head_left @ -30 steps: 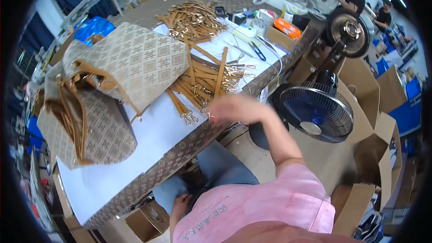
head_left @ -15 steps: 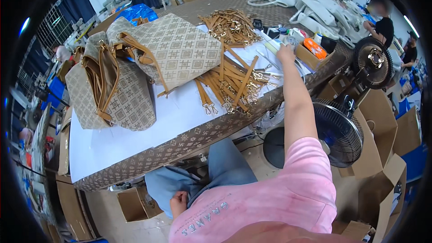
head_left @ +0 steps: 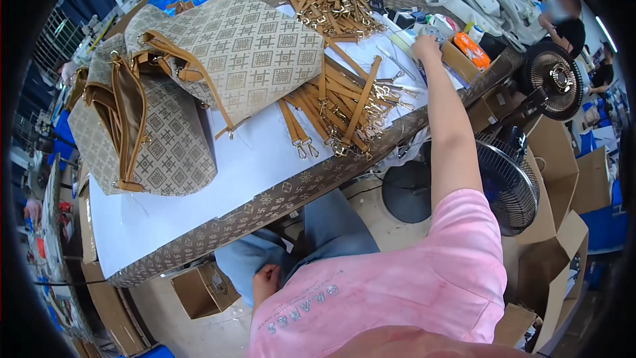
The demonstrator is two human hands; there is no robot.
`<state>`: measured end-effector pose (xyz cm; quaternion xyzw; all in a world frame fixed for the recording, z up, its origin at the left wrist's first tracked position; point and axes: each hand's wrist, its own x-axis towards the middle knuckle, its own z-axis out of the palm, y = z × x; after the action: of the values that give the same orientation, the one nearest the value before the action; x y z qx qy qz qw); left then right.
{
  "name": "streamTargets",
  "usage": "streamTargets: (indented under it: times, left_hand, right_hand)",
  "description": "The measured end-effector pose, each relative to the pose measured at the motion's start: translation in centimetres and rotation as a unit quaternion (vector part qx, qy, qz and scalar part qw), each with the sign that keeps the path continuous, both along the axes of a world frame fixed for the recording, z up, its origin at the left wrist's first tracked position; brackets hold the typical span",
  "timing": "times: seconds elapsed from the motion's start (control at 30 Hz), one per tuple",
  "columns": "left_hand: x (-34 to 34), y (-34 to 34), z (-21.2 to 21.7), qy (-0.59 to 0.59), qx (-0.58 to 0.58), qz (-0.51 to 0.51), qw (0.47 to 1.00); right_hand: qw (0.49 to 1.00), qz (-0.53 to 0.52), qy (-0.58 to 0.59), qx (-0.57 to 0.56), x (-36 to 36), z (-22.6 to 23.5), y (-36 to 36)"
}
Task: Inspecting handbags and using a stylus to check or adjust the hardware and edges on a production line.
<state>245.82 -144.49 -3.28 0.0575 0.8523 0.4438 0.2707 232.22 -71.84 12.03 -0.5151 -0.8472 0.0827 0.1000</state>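
Observation:
My right hand reaches to the far right of the table, fingers bent in beside a clear, roundish item; what they hold, if anything, is too small to make out. My left hand rests on my lap with its fingers curled, and nothing shows in it. Tan straps with metal clasps lie fanned out left of my right forearm, and another heap of straps is behind them. Two beige patterned handbags with tan trim lie on the table's left.
White sheeting covers the patterned table's near part. An open carton with an orange pack stands right of my hand. White bags are piled behind. Fans and cardboard boxes stand right; a person works beyond.
The view has shifted, so the table sits higher and further left in it. My right hand stays among the small items by the carton; my left still rests on my lap.

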Motion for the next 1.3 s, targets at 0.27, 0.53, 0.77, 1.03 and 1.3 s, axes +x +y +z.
streamTargets:
  times: [0.27, 0.53, 0.77, 1.03, 1.3]
  left_hand:
    - [-0.4, 0.3, 0.7, 0.013, 0.02, 0.011, 1.0]
    - [-0.1, -1.1, 2.7, 0.024, 0.106, -0.002, 0.994]
    - [-0.6, 1.8, 15.5, 0.126, 0.379, 0.001, 0.917]
    - [-0.9, 3.4, 21.5, 0.175, 0.463, 0.048, 0.867]
    - [-3.5, 5.1, 19.4, 0.041, 0.446, 0.021, 0.894]
  right_hand:
    - [0.969, 0.148, -0.196, 0.002, 0.7, -0.9, -2.9]
    - [0.924, 0.203, 0.324, -0.004, 6.4, 7.3, -11.6]
    - [0.735, 0.454, 0.424, -0.272, 17.8, 9.1, -42.5]
    - [0.696, 0.61, 0.244, -0.291, 17.5, 4.0, -52.9]
    - [0.627, 0.516, 0.197, -0.549, 15.4, 2.3, -51.4]
